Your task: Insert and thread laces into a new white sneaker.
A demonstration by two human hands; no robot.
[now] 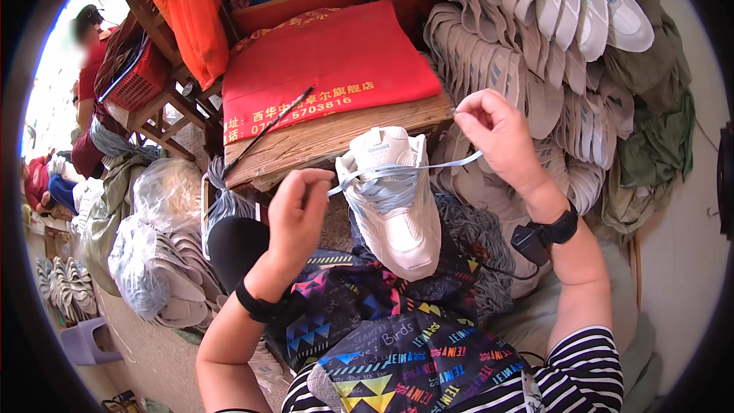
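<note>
A white sneaker (413, 241) sits in front of me, toe toward my body and tongue toward the wooden bench. Pale blue laces cross its upper in several rows. One light blue shoelace (453, 162) stretches across the throat, just below the tongue. On the left, its strand runs to the curled fingers of my left hand (297, 214), closed on it beside the collar. To the right and higher up, my right hand (501, 138) is closed on the other strand, thumb and forefinger pinched together at a small tip. Neither hand touches the shoe body.
Beyond the shoe is a wooden bench (344, 126) covered by a red cloth bag (329, 61), with a thin black rod (271, 126) on it. Stacked shoe uppers (489, 53) crowd the right. Bundled laces (478, 252) hang beside the sneaker. A patterned apron (413, 344) covers my lap.
</note>
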